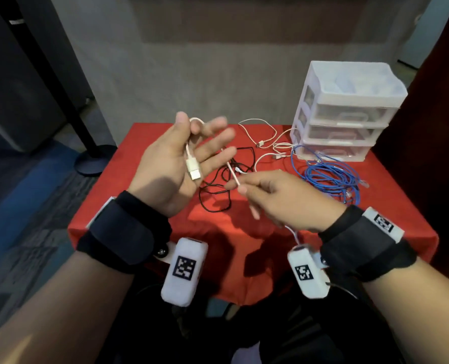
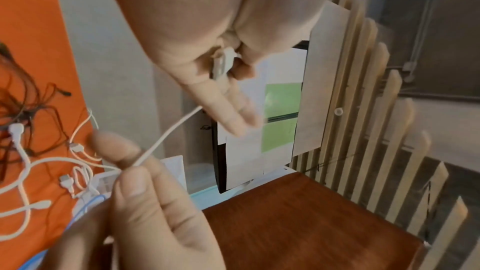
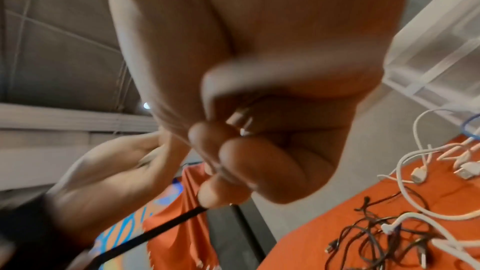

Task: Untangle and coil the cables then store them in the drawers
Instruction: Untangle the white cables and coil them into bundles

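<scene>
My left hand (image 1: 171,164) is held palm up above the red table (image 1: 218,232), fingers spread and straight. A white USB cable (image 1: 189,153) lies along its palm, plug (image 1: 194,170) near the heel, and loops over between thumb and index finger. The cable comes out behind the fingers and runs to my right hand (image 1: 278,198), which pinches it between thumb and index finger. In the left wrist view the white cable (image 2: 168,132) stretches from the left hand (image 2: 207,48) to the right hand (image 2: 145,202). The drawer unit (image 1: 349,114) stands at the back right, drawers closed.
A tangled black cable (image 1: 218,185) lies mid-table under my hands. Several white cables (image 1: 265,143) lie behind it, and a blue cable bundle (image 1: 331,179) sits in front of the drawers. A black stand base (image 1: 95,160) is on the floor at left.
</scene>
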`<state>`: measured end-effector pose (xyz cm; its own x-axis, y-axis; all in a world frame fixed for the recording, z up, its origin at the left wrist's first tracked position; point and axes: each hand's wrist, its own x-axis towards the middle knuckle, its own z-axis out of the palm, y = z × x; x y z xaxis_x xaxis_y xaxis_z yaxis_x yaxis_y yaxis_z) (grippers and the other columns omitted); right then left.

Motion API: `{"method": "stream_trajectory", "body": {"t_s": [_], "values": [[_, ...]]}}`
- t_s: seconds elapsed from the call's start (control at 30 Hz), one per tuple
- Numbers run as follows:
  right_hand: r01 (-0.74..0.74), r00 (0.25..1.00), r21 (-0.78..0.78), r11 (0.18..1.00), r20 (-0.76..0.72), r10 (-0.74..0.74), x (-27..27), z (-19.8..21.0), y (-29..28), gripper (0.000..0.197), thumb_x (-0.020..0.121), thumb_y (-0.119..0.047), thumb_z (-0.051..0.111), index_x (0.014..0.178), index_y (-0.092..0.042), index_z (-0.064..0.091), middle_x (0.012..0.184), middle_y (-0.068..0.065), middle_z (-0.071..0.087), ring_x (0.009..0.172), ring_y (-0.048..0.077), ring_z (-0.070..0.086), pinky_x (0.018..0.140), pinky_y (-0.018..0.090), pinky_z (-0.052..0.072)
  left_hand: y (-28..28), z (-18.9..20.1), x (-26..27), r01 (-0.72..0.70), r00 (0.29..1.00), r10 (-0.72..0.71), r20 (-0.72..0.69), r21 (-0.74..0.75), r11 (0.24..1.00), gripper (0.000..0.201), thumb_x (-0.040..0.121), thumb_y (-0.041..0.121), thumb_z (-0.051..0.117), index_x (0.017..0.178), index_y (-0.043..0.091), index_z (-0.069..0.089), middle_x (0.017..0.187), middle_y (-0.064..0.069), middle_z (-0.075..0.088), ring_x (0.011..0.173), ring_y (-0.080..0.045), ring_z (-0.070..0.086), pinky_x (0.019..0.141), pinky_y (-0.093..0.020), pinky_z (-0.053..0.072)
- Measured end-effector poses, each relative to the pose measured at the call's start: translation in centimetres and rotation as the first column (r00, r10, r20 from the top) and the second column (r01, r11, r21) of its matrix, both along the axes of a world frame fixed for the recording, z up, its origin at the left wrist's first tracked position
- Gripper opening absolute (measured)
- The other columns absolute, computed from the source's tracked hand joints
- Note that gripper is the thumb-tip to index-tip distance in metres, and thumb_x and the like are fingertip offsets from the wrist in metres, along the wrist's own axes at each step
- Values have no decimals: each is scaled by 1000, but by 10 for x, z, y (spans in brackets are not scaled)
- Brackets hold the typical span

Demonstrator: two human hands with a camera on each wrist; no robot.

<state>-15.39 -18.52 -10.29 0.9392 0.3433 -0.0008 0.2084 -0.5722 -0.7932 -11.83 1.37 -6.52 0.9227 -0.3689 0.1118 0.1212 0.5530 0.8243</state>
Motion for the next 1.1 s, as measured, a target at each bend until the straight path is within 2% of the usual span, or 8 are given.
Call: {"method": "stream_trajectory", "body": {"t_s": [0.1,0.27,0.4,0.57,0.7,0.83,0.97,1.1], "values": [[-63,997,-86,994,34,66,-11,2,8,22,108,-29,49,107,-21,70,59,0,63,43,5,44,47,20,37,-7,-12,4,-165,977,138,164,163,973,37,111,35,27,83,18,44,133,-9,66,121,-23,65,97,-46,56],[-84,983,-129,988,149,103,-19,31,-1,16,100,-20,59,92,-21,73,71,-9,66,59,4,51,61,27,43,-12,-34,-5,-328,852,-9,523,548,770,32,109,26,35,84,12,50,116,-1,72,99,-20,73,83,-32,57],[31,969,83,996,243,-50,-14,47,-9,9,97,-15,68,89,-14,72,76,8,71,69,28,61,68,45,49,-16,-29,-17,-193,905,-138,402,678,710,36,110,27,36,85,10,56,60,-13,65,48,-21,53,55,-28,44],[27,987,268,963,144,-68,-12,46,-14,15,99,-13,66,113,-10,67,88,4,68,67,12,58,53,28,48,-13,-22,-24,51,946,-209,248,522,851,41,100,35,41,91,4,66,83,-22,69,49,-20,45,53,-25,36],[15,996,246,969,79,-36,-11,43,-18,8,99,-16,66,99,-9,70,72,8,58,58,13,52,48,32,44,-9,-24,-25,75,943,-242,226,567,820,35,100,31,46,92,6,69,94,-11,75,76,-19,69,73,-27,55],[17,991,280,960,123,-54,-10,41,-19,10,95,-6,69,91,2,64,62,-8,60,51,3,46,52,20,38,1,-28,-19,60,931,-280,235,657,751,23,101,26,57,102,12,75,89,-20,62,83,-25,60,83,-45,55],[9,974,250,968,218,-66,-10,40,-13,11,93,-4,71,86,1,65,75,-2,71,68,7,56,65,24,45,3,-27,-19,202,960,-275,58,538,819,28,90,26,63,107,7,74,75,-11,50,66,-15,56,63,-27,53],[66,959,293,954,246,-141,-9,36,-3,9,93,-6,72,87,-3,67,83,9,73,73,13,61,70,34,49,-5,-27,-22,189,976,-216,-7,514,837,23,82,34,67,89,12,67,72,-2,60,61,-9,63,59,-23,56]]}}
